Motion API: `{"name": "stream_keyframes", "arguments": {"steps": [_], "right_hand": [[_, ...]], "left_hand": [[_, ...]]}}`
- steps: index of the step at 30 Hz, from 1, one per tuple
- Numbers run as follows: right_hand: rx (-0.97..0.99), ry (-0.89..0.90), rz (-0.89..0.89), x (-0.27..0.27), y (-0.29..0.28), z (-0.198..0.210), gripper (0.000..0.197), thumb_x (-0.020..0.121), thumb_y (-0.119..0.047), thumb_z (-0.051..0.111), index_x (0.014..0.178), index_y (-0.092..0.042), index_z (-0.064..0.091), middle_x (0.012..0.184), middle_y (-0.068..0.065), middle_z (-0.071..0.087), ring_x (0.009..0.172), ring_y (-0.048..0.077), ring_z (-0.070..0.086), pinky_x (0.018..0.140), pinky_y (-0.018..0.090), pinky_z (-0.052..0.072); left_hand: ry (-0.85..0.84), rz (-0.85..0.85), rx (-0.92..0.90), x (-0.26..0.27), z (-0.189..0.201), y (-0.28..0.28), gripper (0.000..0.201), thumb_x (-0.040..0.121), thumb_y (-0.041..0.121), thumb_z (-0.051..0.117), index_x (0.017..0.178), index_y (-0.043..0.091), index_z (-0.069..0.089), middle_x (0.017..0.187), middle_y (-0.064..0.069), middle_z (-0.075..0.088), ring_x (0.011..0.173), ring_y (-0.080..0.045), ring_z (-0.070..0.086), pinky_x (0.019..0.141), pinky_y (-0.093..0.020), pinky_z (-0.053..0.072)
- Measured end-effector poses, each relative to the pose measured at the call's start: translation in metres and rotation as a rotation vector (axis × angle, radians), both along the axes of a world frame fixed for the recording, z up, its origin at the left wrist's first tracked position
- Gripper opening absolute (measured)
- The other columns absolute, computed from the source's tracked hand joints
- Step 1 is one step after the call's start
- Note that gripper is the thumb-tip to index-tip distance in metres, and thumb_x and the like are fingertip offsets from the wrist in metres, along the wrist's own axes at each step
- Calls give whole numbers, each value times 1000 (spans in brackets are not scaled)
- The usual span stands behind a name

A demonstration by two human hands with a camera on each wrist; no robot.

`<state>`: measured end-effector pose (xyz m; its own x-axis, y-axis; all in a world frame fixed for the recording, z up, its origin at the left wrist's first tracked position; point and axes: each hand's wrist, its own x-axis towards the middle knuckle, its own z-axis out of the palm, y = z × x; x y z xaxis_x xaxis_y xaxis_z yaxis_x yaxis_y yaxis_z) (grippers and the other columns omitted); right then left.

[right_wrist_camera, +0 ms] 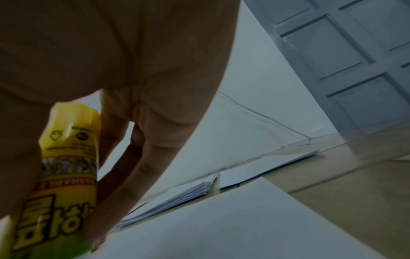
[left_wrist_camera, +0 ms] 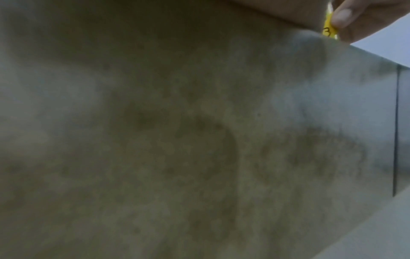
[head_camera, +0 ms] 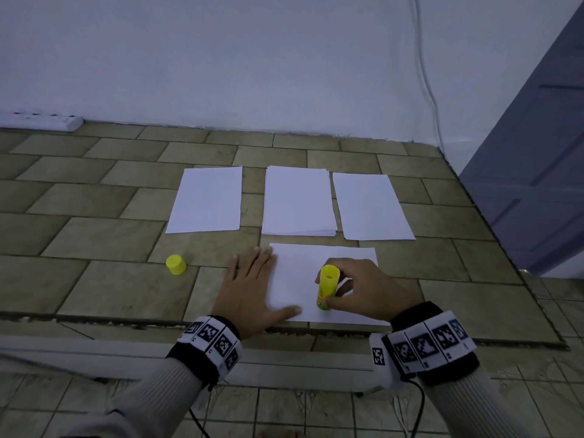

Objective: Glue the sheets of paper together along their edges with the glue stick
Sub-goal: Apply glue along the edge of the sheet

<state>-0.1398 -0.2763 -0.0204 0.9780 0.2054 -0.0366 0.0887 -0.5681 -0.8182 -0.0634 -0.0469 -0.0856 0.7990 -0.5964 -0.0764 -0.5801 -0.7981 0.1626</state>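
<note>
The right hand (head_camera: 363,289) grips the yellow glue stick (head_camera: 327,287), thumb and fingers curled round the tube, with the tube inverted so that its lower end meets the near sheet of paper (head_camera: 328,263) close to the near edge. The hollow base of the tube faces up toward the head camera. In the right wrist view the printed label of the tube (right_wrist_camera: 66,166) reads upside down and the fingers (right_wrist_camera: 142,157) wrap behind it. The left hand (head_camera: 252,289) lies flat, fingers straight and spread, palm down on the tiled floor (head_camera: 110,241), with the thumb and the fingertips overlapping the left edge of the near sheet. The left wrist view is mostly blurred tile; at its upper right a fingertip (left_wrist_camera: 342,16) of the right hand and a sliver of the yellow tube (left_wrist_camera: 328,29) are visible. The yellow cap (head_camera: 175,264) stands on the floor, well apart from the tube, to the left of the left hand. Beyond the near sheet, three items lie in a row: a single sheet at left (head_camera: 207,200), a stack of sheets in the middle (head_camera: 298,200), and a single sheet at right (head_camera: 371,206), none touching another. A white power strip (head_camera: 41,121) lies against the wall at far left, a white cable (head_camera: 426,74) runs down the wall, and a grey panelled door (head_camera: 537,153) stands at right.
</note>
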Motion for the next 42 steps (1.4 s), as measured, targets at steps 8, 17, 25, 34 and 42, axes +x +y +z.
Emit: {"name": "stream_keyframes", "arguments": {"steps": [8,17,25,34,42], "right_hand": [[-68,-64,-90,44,-13,8,17,72,-3,76,72,-15,63,87,4,69,85,19,67,78,39,56],[-127,-89,-193,76,-23,6,13,69,0,74,74,-5,63,87,5,69,82,22,63,76,33,51],[-76,-93,-214,22,-44,2,17,72,-10,80,75,-13,63,84,-2,70,80,11,66,72,24,54],[-99,67,-224,-34,-68,10,25,69,-8,81,87,-20,69,85,-6,70,78,2,65,67,10,49],[-114,35,-218,-30,-67,11,25,70,-9,82,89,-18,69,86,-6,70,81,3,64,69,10,49]], "left_hand": [[7,8,3,1,-2,0,118,66,95,18,156,18,5,163,7,-6,149,-13,-10,121,-48,-7],[-5,17,0,1,-1,0,115,69,93,26,155,19,5,163,8,-5,149,-11,-9,121,-46,-5],[-7,9,5,0,-1,0,122,63,96,11,156,17,5,163,7,-6,149,-12,-10,121,-45,-8],[-17,-1,11,0,-4,0,123,63,97,8,156,16,8,164,5,-5,150,-14,-9,120,-46,-9],[-13,-5,18,0,-3,0,119,68,95,17,156,16,5,164,5,-6,149,-14,-11,120,-46,-10]]}}
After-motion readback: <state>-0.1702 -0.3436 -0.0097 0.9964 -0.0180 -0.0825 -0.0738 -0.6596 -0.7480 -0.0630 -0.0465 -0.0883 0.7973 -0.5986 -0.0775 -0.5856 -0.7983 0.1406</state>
